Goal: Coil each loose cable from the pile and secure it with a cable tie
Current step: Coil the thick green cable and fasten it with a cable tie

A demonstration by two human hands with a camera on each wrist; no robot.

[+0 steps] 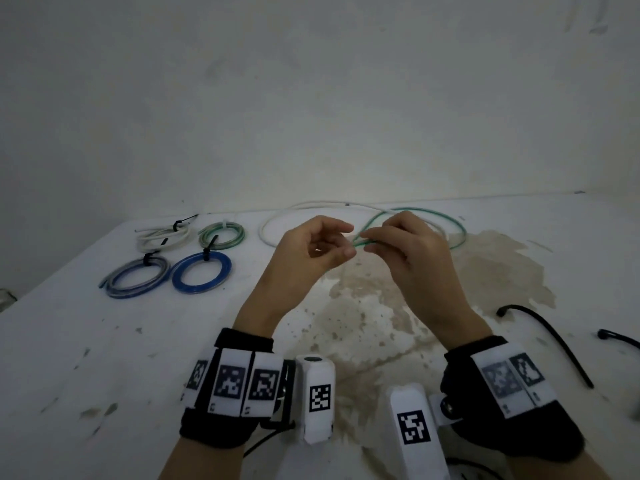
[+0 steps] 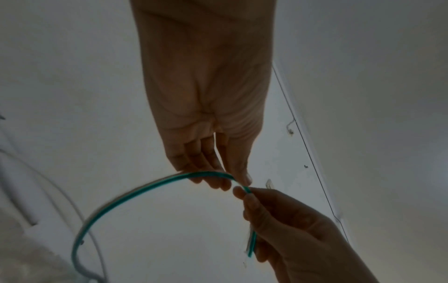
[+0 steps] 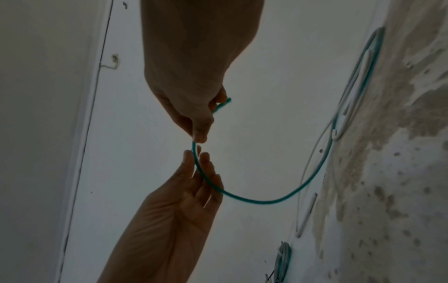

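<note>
The right hand [image 1: 408,251] pinches the green cable [image 2: 135,193] near its end; the left hand [image 1: 311,251], fingers loosely spread, cradles it, seemingly to start a coil.

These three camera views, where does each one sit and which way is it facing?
Head view: worn on the head, looking forward and down at the stained white table; both forearms, the left hand and the right hand show.
Left wrist view: on the left wrist, looking along the left hand at the thin green cable.
Right wrist view: on the right wrist, looking along the right hand towards the table.
Shared: all three show both hands meeting at the green cable's end.
</note>
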